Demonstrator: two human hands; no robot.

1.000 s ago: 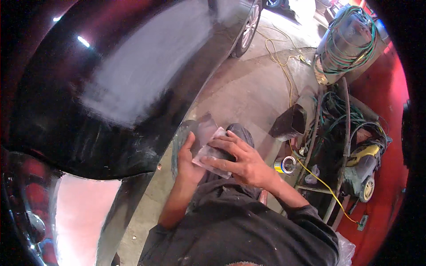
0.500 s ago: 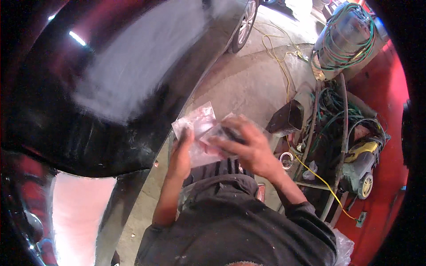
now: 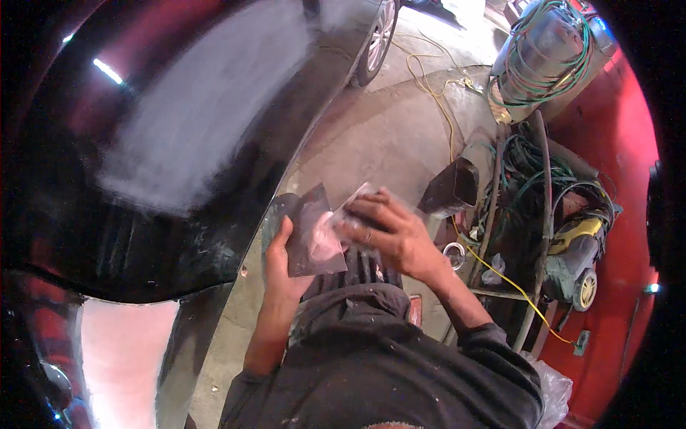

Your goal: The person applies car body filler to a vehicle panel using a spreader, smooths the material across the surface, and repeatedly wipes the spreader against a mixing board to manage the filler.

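My left hand (image 3: 284, 261) grips a thin, flat, dark square plate (image 3: 301, 254) from its left side, thumb along the edge. A lump of pink putty (image 3: 325, 242) lies smeared on the plate. Over the plate's right edge, my right hand (image 3: 396, 236) is closed on a thin flat spreader (image 3: 354, 200), tilted, with its edge by the putty; motion blurs it partly. To the left is a black car panel (image 3: 243, 179) with a broad sanded grey patch (image 3: 207, 100). Lower on the car is a pale pink filled area (image 3: 125, 350).
A metal tank (image 3: 547, 53) wrapped in green hose stands at the far right. Below it, a metal-framed rack (image 3: 500, 293) holds coiled hoses and a yellow-and-grey wheeled machine (image 3: 575, 257). A yellow cord (image 3: 511, 282) crosses there. A roll of tape (image 3: 454, 255) hangs nearby.
The plate has tilted, its face now looking dark instead of shiny and pale. My right hand has shifted slightly left with the spreader, and the putty shows more clearly. The view has shifted slightly.
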